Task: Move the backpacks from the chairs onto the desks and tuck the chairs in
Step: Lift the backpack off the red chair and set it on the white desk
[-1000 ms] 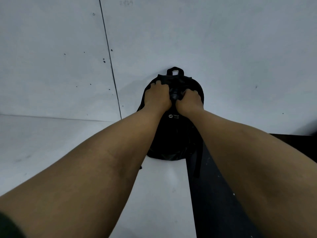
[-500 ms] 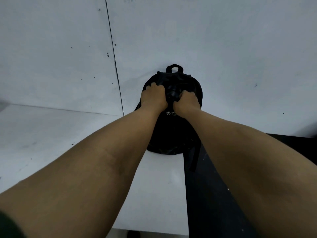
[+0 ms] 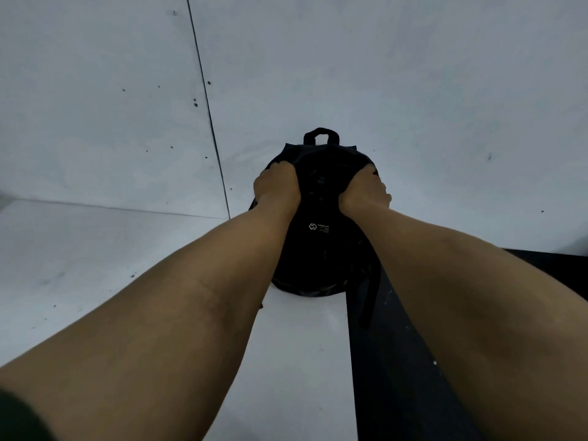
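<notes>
The left hand [image 3: 277, 189] grips the black backpack [image 3: 321, 237] at its upper left shoulder, fingers curled into the fabric. The bag stands upright on the white desk [image 3: 95, 265] against the wall, its long axis running below both grips. The right hand [image 3: 366, 189] clutches the opposite shoulder, level and equally near.

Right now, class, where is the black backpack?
In the head view, the black backpack stands centre frame on the white desk, against the wall, gripped by both hands.
</notes>
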A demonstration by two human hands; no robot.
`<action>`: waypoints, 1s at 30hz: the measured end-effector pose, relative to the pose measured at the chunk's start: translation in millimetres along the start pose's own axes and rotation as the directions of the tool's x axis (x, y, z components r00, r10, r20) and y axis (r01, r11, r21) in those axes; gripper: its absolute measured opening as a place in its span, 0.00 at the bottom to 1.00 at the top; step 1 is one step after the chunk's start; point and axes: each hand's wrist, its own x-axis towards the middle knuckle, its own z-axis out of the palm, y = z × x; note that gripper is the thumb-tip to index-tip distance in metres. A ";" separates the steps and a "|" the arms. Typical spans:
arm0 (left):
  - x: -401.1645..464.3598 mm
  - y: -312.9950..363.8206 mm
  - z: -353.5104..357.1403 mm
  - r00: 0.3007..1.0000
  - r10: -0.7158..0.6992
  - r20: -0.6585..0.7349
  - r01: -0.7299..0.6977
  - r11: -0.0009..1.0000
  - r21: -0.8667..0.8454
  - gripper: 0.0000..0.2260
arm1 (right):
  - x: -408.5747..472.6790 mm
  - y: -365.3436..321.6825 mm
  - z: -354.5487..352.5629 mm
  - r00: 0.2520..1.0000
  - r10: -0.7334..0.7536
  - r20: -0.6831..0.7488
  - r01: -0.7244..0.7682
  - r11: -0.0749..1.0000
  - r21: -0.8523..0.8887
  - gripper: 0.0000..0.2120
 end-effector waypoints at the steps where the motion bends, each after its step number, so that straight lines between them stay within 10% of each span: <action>1: 3.2 0.1 -0.2 1.000 0.006 -0.004 -0.006 1.000 0.001 0.06 | 2.4 -0.1 -0.1 1.000 -0.003 -0.010 0.003 1.000 0.014 0.40; 14: 35.5 38.4 -39.8 0.995 0.029 -0.091 -0.024 0.999 0.046 0.25 | 24.0 -9.6 -47.7 0.993 -0.095 -0.072 0.101 0.992 0.079 0.22; 30: 132.2 29.6 13.7 0.999 0.012 -0.042 -0.009 0.998 0.069 0.23 | 119.4 -12.1 -4.1 1.000 -0.021 -0.009 0.020 1.000 -0.020 0.24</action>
